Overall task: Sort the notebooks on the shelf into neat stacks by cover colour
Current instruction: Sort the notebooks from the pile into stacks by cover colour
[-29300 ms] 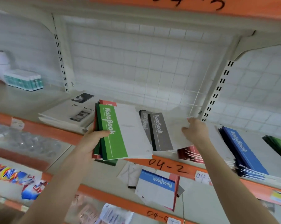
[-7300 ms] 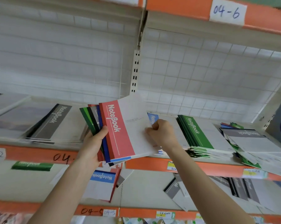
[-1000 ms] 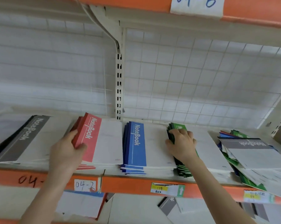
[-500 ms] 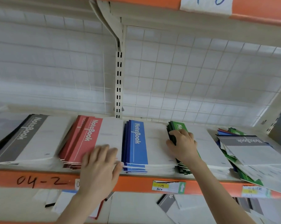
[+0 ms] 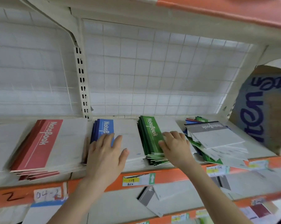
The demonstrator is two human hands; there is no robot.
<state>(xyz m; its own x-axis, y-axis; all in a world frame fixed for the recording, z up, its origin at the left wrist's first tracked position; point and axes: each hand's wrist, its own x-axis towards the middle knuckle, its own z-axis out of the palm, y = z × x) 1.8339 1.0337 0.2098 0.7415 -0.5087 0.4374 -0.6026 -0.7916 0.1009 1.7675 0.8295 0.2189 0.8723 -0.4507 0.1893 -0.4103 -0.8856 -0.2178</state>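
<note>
Shelf (image 5: 177,174) holding red notebooks (image 5: 44,143), blue notebooks (image 5: 102,126), green notebooks (image 5: 150,136) in adjacent stacks, left hand (image 5: 106,156) flat and spread on the blue notebooks, right hand (image 5: 175,146) fingers bent atop the green notebooks, grip indeterminate, mixed pile (image 5: 215,136) just beside.

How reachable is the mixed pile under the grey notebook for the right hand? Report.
Probably yes. The right hand rests on the green stack, directly beside the mixed pile; nothing lies between them and the grey notebook on top is uncovered.

Cardboard box (image 5: 275,113), yellow-marked price label (image 5: 139,179)
</note>
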